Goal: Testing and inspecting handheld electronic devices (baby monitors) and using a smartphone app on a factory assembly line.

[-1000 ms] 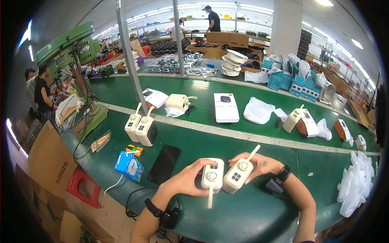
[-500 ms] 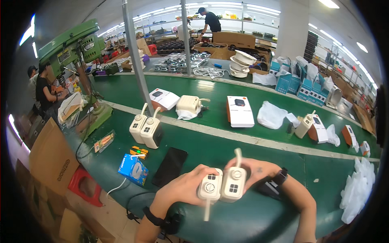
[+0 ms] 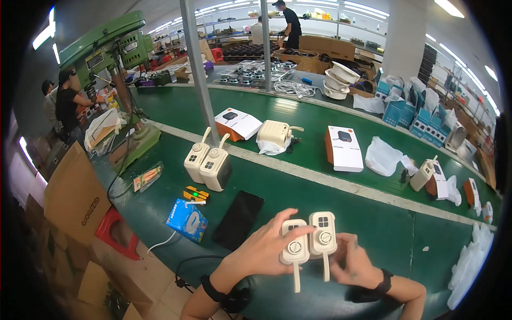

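1. Since half a second ago: right cream unit point(image 3: 322, 234) flipped, strap now hanging toward 6 o'clock, matching left cream unit point(image 3: 294, 249).
2. Head view: left hand point(image 3: 261, 250) and right hand point(image 3: 353, 262) each closed around a unit, pressed side by side above the worktop point(image 3: 298, 186), seemingly for comparison; black phone point(image 3: 239, 220) at 9 o'clock.

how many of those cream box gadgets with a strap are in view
6: one in the left hand at, one in the right hand at, two upright on the near green belt, two farther along. Others may be hidden.
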The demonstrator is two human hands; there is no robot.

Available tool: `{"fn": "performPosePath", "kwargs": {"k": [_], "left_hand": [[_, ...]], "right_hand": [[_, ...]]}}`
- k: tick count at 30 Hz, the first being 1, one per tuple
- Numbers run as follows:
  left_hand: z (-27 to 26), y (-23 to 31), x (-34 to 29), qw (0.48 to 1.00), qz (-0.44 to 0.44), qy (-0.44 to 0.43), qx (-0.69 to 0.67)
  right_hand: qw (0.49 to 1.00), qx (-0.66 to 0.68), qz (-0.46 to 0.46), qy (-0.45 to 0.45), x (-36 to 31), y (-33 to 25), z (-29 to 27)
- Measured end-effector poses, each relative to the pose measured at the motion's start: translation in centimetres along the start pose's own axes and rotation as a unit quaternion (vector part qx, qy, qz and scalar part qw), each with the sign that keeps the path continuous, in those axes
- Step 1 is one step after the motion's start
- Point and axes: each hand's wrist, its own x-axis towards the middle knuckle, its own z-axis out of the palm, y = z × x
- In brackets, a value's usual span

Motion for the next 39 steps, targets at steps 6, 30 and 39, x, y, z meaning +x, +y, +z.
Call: {"fn": "performPosePath", "kwargs": {"k": [6,30,39], "left_hand": [[0.2,0.4,0.0,0.983,0.166,0.069,0.047],[1.8,-1.1,0.4,0.970,0.204,0.131,0.007],[1.6,-0.6,0.5,0.970,0.203,0.136,0.003]], "right_hand": [[0.976,-0.135,-0.171,0.005,12.4,3.3,-2.3],[0.986,-0.133,-0.098,-0.019,34.1,8.7,-4.1],[0.959,0.017,0.213,-0.187,12.4,0.7,-9.2]]}}
